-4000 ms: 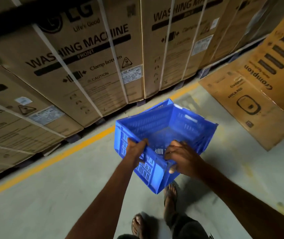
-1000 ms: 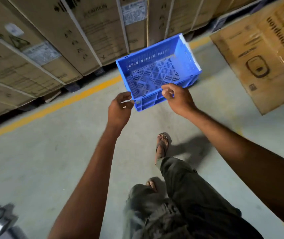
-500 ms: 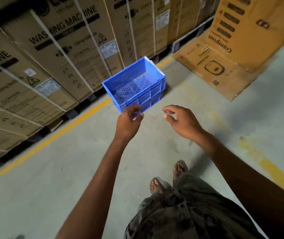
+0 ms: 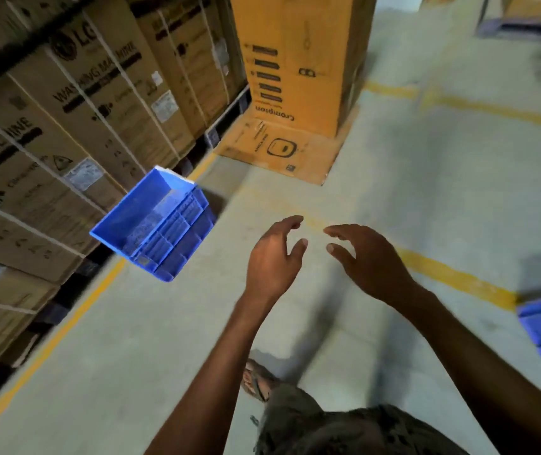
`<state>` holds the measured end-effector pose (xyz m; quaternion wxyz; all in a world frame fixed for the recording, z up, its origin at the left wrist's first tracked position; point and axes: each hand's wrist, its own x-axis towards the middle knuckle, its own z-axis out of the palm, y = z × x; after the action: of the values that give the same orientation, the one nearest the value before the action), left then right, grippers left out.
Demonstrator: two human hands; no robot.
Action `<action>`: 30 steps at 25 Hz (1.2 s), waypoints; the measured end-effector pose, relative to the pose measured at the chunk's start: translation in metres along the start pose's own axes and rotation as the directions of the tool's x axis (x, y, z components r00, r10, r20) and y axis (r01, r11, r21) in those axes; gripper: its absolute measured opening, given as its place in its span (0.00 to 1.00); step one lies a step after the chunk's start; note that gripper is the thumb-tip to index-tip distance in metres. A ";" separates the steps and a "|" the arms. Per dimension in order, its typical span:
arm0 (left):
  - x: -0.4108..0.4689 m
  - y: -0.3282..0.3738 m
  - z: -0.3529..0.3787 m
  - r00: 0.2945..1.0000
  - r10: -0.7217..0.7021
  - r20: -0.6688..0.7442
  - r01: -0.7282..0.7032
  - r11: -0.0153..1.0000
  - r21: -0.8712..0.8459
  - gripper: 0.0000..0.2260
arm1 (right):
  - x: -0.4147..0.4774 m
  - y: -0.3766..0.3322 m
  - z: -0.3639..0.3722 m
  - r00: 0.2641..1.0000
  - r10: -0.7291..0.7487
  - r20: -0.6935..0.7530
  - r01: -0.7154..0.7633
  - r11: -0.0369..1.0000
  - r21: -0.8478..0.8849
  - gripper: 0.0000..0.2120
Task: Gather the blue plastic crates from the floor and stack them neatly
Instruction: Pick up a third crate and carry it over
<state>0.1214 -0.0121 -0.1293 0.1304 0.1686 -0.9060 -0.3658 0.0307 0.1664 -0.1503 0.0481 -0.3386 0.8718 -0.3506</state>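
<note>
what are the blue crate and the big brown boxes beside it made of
Blue crate: looks like moulded plastic, uniform blue, slightly glossy, with ribbed walls and what seems a slotted base, though it is blurred. Brown boxes: apparently cardboard, matte, with printed lettering, pasted labels and pale straps across them.

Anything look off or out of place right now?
Yes: the blue crate is tilted steeply beside the washing machine boxes, and neither the left hand nor the right hand touches it. Both hands are open and empty.
</note>
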 end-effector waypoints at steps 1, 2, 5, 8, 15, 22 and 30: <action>-0.007 0.030 0.026 0.998 0.056 0.016 -0.056 0.998 0.016 0.20 | -0.027 0.023 -0.026 0.999 0.027 -0.027 -0.027 0.999 -0.024 0.14; -0.015 0.060 0.053 0.991 0.122 0.047 -0.123 0.992 0.016 0.20 | -0.056 0.046 -0.051 0.995 0.077 -0.066 -0.079 0.996 -0.042 0.14; -0.027 0.153 0.139 0.936 0.322 0.145 -0.324 0.946 -0.013 0.19 | -0.140 0.117 -0.128 0.945 0.266 -0.189 -0.283 0.957 -0.065 0.15; -0.032 0.234 0.213 0.844 0.482 0.235 -0.482 0.874 -0.059 0.19 | -0.203 0.169 -0.194 0.872 0.385 -0.302 -0.419 0.907 -0.054 0.15; -0.023 0.363 0.377 0.570 0.672 0.472 -0.670 0.713 -0.207 0.18 | -0.297 0.294 -0.283 0.644 0.683 -0.345 -0.702 0.707 0.088 0.16; -0.030 0.465 0.556 0.326 0.643 0.694 -0.623 0.698 -0.354 0.16 | -0.390 0.408 -0.360 0.332 0.862 -0.383 -0.881 0.428 0.200 0.14; -0.100 0.505 0.756 0.042 0.549 0.835 -0.721 0.595 -0.355 0.14 | -0.520 0.579 -0.362 0.074 0.970 -0.231 -0.924 0.154 0.349 0.13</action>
<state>-0.1654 0.8370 -0.3122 -0.2402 -0.4642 -0.8234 -0.2208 -0.0097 1.0040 -0.3320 0.1003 0.3927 0.8472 -0.3434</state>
